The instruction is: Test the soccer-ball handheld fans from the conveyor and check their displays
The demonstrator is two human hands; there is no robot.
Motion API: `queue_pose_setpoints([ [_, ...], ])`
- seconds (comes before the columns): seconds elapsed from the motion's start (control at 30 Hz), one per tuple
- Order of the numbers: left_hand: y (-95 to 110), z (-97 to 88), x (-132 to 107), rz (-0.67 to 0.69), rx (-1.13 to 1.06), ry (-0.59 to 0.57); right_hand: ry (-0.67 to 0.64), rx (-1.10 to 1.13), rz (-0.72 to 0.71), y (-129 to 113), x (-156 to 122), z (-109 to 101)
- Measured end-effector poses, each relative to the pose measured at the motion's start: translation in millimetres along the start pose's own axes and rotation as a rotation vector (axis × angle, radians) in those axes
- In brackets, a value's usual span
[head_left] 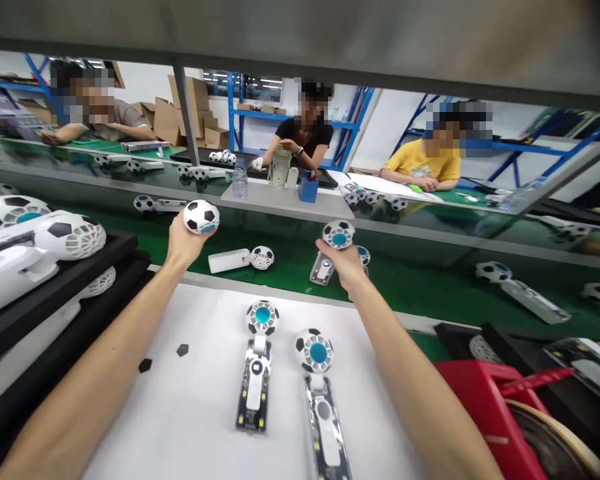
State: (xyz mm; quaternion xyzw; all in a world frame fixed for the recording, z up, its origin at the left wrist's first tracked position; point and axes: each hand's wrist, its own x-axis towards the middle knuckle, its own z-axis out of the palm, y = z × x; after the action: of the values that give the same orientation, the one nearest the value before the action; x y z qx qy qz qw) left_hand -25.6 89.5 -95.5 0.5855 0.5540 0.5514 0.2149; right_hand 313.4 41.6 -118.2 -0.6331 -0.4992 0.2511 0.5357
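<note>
1. Far left, black trays (125, 243) are holding tiers of white tray fans (55, 247) with football-patterned heads.
2. The left hand (183, 243) is reaching out over the near edge of the green belt (430, 293). Its fingers are closed around a ball shell (201, 217), black and white with a turquoise spot underneath. The shell is being held up in the air, clear of everything.
3. The ball shell is looking like thin moulded plastic. It is probably light, stiff and a little slippery, so it is best cupped around its round sides rather than squeezed.
4. On the near white mat (190, 413), two small black hexagons (182, 349) are lying loose.
5. Between the hands, a white fan (240, 259) is lying on the belt.
6. On the mat, two open fans (257, 367) are lying side by side, heads away, with circuit boards showing in their handles.
7. The right hand (347, 267) is gripping the held fan (337, 235) by its handle just under the head, over the belt. I cannot tell whether it is touching the belt.
8. The held fan is probably light, but its exposed board is looking fragile. The handle's edges seem the safest place to hold it.
9. Right of it, more belt fans (520, 290) are lying on the belt, and a red bin (470, 393) is sitting near right.
10. Across the belt, three people (313, 137) are sitting at work.
</note>
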Motion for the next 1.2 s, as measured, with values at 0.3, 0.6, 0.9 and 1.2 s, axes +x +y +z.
queue_pose_setpoints([
  [0.3,-57.3,6.8,1.3,-0.053,0.253,-0.088,-0.149,-0.383,0.037,-24.8,-19.2,-6.7],
  [0.6,-70.4,17.2,-5.8,-0.004,0.627,-0.216,-0.167,-0.59,-0.22,-156.0,-129.6,-57.8],
  [0.9,-8.8,50.4,-41.1,0.342,0.707,-0.551,-0.736,-1.05,0.414,-96.0,-236.3,-30.1],
  [1.2,24.2,51.5,-66.3,0.331,0.684,-0.92,-0.426,-0.236,0.653,-48.7,-260.9,-54.9],
])
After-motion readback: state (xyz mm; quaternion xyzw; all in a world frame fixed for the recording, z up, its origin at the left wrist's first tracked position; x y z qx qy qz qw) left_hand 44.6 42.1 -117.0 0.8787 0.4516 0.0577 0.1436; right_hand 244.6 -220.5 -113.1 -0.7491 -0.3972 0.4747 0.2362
